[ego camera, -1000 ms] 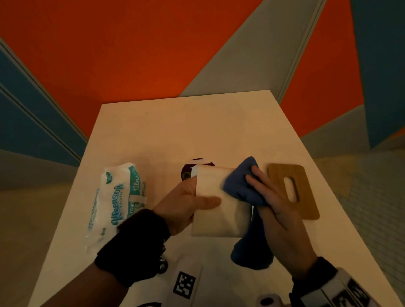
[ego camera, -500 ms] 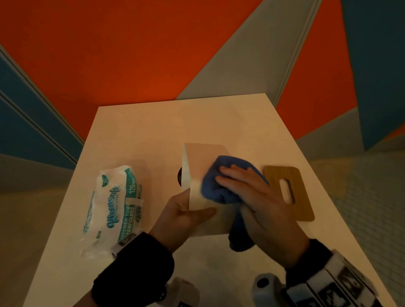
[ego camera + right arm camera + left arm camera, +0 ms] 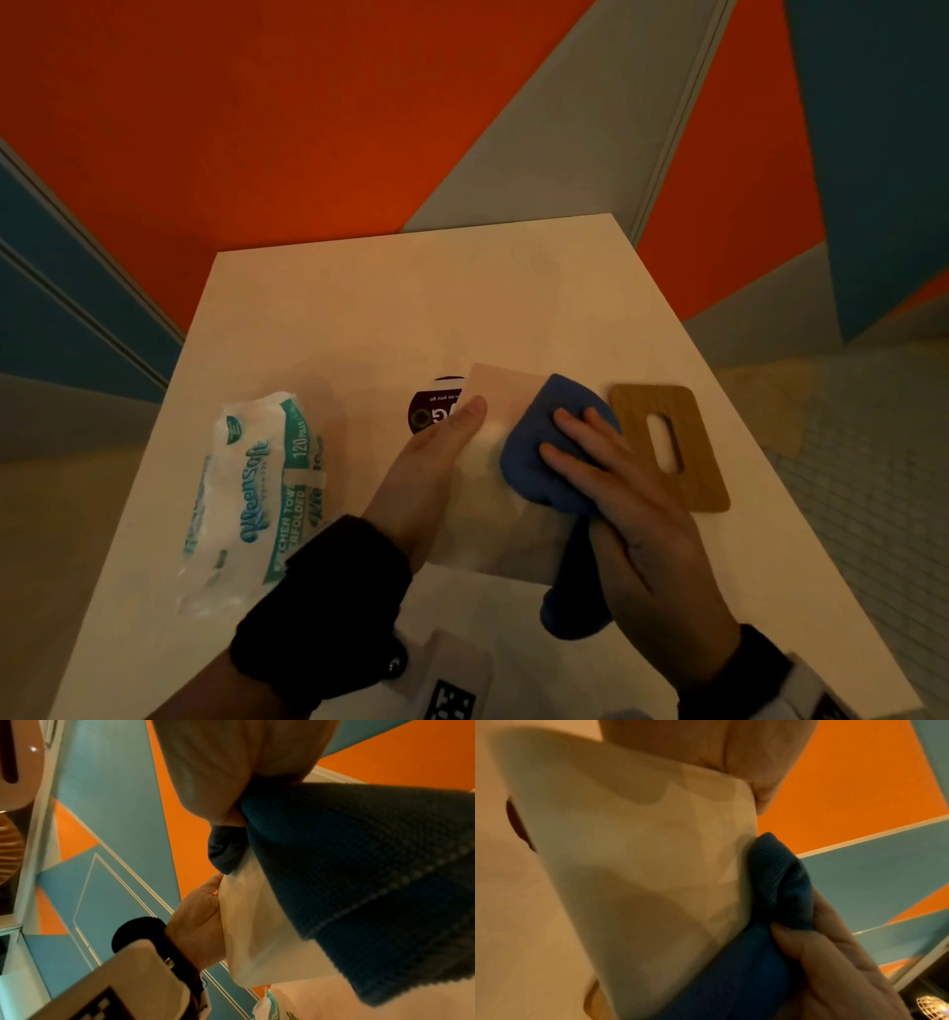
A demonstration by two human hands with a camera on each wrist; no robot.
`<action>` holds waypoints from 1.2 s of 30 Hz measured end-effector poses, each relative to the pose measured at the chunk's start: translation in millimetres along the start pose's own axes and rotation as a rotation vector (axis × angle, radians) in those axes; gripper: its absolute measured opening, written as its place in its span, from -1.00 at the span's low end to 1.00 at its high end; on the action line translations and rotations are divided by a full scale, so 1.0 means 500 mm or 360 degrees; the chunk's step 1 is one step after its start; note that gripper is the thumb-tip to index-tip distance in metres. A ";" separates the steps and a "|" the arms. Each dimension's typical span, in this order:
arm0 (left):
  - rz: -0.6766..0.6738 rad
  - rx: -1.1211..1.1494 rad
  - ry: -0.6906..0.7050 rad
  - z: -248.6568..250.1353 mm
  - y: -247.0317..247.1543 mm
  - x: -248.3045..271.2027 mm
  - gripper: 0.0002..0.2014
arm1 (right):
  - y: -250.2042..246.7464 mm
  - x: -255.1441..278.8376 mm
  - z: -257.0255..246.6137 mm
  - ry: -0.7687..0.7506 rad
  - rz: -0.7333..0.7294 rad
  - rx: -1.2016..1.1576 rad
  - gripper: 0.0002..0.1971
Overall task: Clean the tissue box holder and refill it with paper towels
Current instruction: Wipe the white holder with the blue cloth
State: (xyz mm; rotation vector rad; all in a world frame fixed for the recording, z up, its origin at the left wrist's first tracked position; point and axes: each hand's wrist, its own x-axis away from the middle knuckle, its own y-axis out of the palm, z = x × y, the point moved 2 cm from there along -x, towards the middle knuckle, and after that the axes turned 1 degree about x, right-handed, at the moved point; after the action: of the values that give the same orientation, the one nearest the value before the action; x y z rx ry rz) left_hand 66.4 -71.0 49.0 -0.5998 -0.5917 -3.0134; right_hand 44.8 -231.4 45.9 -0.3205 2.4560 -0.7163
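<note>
Gripped the cream rectangular tissue box holder [image 3: 488,514] in the left hand [image 3: 436,478], thumb laid along its upper face, over the middle of the white table [image 3: 411,308]. Grasped a bunched blue woven cloth [image 3: 529,462] in the right hand [image 3: 631,503] and pressed it against the holder's right part. Left a plastic-wrapped white-and-teal pack of paper towels [image 3: 251,488] lying at left, a slotted rectangular wooden lid [image 3: 672,442] flat at right.

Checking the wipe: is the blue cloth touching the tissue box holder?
Touching. The left wrist view shows the blue cloth bunched against the tissue box holder, no gap.
</note>
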 end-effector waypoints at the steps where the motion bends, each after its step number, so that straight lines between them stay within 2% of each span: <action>1: 0.0000 -0.0016 -0.0035 0.001 0.001 0.000 -0.55 | 0.000 0.003 0.002 -0.0004 -0.0012 0.0025 -0.65; 5: -0.0008 -0.0216 -0.0171 -0.003 -0.008 0.002 -0.74 | 0.006 0.022 0.015 0.0036 -0.0130 0.0114 -0.57; 7: -0.0010 -0.0259 -0.0170 -0.007 -0.013 0.003 -0.78 | 0.010 0.029 0.019 0.0054 -0.0179 0.0143 -0.60; 12: 0.0088 -0.0255 -0.0012 -0.009 -0.027 0.011 -0.66 | 0.011 0.031 0.009 -0.0054 -0.0240 0.0026 -0.60; 15: 0.0140 -0.0354 0.0092 -0.009 -0.026 0.016 -0.56 | 0.008 0.029 0.010 -0.0027 -0.0251 -0.0127 -0.62; 17: 0.0180 -0.0345 0.0148 -0.005 -0.024 0.020 -0.58 | 0.005 0.015 0.017 0.0016 -0.0230 -0.0222 -0.66; 20: 0.0255 -0.0273 0.0176 -0.003 -0.029 0.023 -0.68 | -0.012 -0.037 0.052 0.0080 -0.0114 -0.0302 -0.57; 24: 0.0272 -0.0115 0.0128 -0.013 -0.036 0.023 -0.70 | -0.028 -0.130 0.119 0.0422 -0.0096 -0.0256 -0.50; 27: 0.0277 -0.0045 0.0139 -0.010 -0.042 0.020 -0.66 | -0.024 -0.149 0.128 0.0477 -0.0085 -0.0268 -0.46; 29: 0.0260 -0.0161 0.0181 -0.003 -0.041 0.021 -0.69 | -0.012 -0.127 0.112 0.0406 -0.0107 -0.0256 -0.51; 31: 0.0193 -0.0332 0.0204 0.006 -0.037 0.025 -0.82 | 0.005 -0.083 0.083 0.0257 -0.0173 -0.0309 -0.56; 34: 0.0059 -0.0552 0.0320 0.014 -0.031 0.028 -0.95 | 0.034 -0.011 0.045 0.0020 -0.0383 -0.0204 -0.63; 36: -0.0082 -0.0665 0.0431 0.003 -0.032 0.022 -0.70 | 0.040 0.019 0.032 -0.0227 -0.0482 -0.0063 -0.63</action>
State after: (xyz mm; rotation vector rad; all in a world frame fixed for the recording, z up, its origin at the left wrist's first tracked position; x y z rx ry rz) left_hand 55.4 -54.9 48.8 -0.1702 0.0382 -3.2023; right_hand 44.9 -225.0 19.1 -0.7444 2.3125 -0.7408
